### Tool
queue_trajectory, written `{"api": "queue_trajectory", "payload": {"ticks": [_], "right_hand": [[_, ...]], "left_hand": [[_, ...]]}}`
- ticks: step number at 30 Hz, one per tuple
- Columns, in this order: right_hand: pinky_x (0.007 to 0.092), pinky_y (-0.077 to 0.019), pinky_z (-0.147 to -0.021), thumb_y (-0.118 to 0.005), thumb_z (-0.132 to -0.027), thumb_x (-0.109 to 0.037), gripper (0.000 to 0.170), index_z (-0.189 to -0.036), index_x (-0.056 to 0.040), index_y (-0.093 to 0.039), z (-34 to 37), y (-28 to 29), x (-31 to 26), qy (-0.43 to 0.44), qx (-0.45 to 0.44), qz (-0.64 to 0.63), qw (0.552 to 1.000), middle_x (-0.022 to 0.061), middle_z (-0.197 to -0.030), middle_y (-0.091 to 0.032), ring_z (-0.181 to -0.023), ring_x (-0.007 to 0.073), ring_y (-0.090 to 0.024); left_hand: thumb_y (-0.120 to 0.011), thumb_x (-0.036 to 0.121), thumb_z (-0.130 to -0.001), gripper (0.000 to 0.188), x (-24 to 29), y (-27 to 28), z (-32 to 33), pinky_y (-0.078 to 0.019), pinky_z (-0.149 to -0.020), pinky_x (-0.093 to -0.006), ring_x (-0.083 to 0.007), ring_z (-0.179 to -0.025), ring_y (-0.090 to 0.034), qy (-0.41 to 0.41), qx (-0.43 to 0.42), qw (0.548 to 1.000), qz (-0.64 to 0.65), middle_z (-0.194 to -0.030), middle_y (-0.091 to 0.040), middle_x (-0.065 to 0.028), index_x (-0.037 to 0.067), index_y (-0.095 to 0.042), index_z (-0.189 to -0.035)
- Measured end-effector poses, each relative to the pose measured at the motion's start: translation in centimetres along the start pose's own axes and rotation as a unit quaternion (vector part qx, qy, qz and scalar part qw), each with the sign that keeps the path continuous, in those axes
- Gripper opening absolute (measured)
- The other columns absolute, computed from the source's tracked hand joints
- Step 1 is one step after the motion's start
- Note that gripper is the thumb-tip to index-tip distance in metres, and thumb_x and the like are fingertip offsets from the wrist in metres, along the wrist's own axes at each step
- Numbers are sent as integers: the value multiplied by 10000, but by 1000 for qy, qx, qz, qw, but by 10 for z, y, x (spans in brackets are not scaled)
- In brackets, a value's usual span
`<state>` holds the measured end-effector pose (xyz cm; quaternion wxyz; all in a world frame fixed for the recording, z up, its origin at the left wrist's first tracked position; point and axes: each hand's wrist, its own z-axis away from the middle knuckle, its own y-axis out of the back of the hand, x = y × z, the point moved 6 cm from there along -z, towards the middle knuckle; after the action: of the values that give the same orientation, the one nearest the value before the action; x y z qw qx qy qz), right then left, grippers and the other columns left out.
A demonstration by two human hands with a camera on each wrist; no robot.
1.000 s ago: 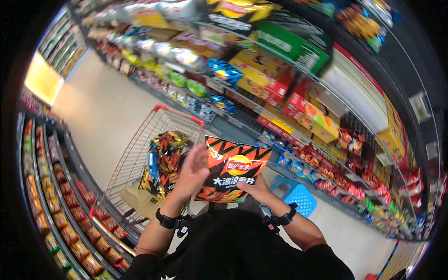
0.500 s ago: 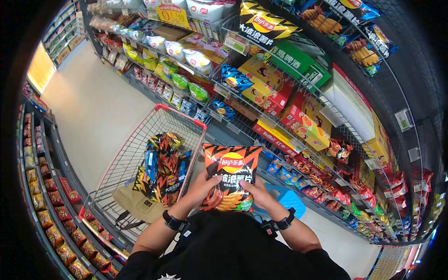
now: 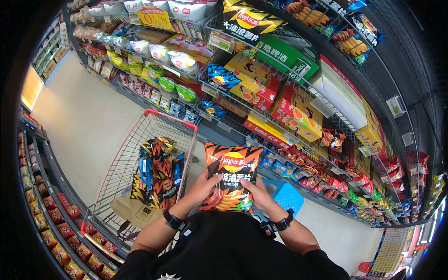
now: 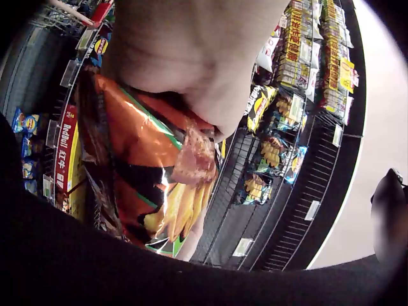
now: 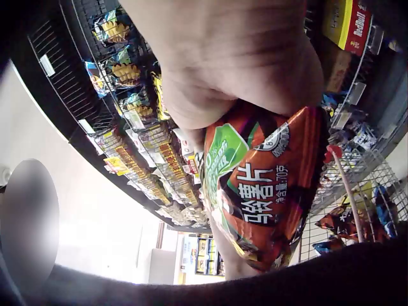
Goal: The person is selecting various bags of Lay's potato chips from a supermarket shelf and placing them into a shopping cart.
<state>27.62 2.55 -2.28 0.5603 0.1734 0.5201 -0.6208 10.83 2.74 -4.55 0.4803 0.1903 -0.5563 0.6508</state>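
Observation:
An orange and black bag of Lay's potato chips (image 3: pixel 233 161) is held upright in front of the torso, its printed front facing up toward the head camera. My left hand (image 3: pixel 199 187) grips its left edge with the thumb across the front. On the opposite edge my right hand (image 3: pixel 259 193) holds it the same way, its thumb near the printed lettering. The fingers behind the bag are hidden. Both wrist views show the bag close up: fries artwork beside the left hand, and a green patch and white lettering on the chip bag (image 5: pixel 274 185) below the right hand.
To the left stands a wire shopping cart (image 3: pixel 122 158) with a red rim, holding several chip bags (image 3: pixel 158 175) and a tan bag (image 3: pixel 133 210). A blue stool (image 3: pixel 288 198) is on the floor at right. Snack shelves (image 3: pixel 228 126) run along the far side; another rack (image 3: pixel 42 186) lines the left.
A second ago my left hand was off the chip bag, raised beside it while the right hand held it. Now both hands grip the bag, which has straightened. The head view has shifted slightly.

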Motion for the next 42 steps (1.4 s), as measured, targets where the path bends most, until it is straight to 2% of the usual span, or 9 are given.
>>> {"api": "queue_trajectory", "payload": {"ticks": [16, 28, 42], "right_hand": [[334, -528, -876, -638, -919, -180, 433, -1249, 42, -468, -3, -15, -1, -2, -15, -10, 1000, 133, -1181, -609, -1006, 189, -632], [331, -528, -875, -631, -925, -187, 423, -1245, 38, -467, -5, -8, 1, -13, -15, -1, 1000, 129, -1176, -611, -1006, 182, -633], [335, -523, -886, -627, -927, -181, 425, -1244, 46, -456, -9, -2, 6, -15, -8, -22, 1000, 133, -1177, -608, -1016, 186, -630]], "left_hand": [[-512, 131, -939, 427, -1, 13, 8, -411, -986, -308, -166, -1128, -532, -7, 17, 1000, 24, -1235, -560, -96, -41, -436, -1323], [-506, 114, -938, 425, 2, 7, 7, -403, -988, -302, -152, -1119, -524, -4, 10, 1000, 22, -1231, -557, -88, -41, -431, -1327], [-523, 165, -943, 466, -6, 13, 0, -397, -998, -312, -172, -1136, -522, 5, 10, 1000, -3, -1252, -544, -115, -45, -407, -1342]]}}
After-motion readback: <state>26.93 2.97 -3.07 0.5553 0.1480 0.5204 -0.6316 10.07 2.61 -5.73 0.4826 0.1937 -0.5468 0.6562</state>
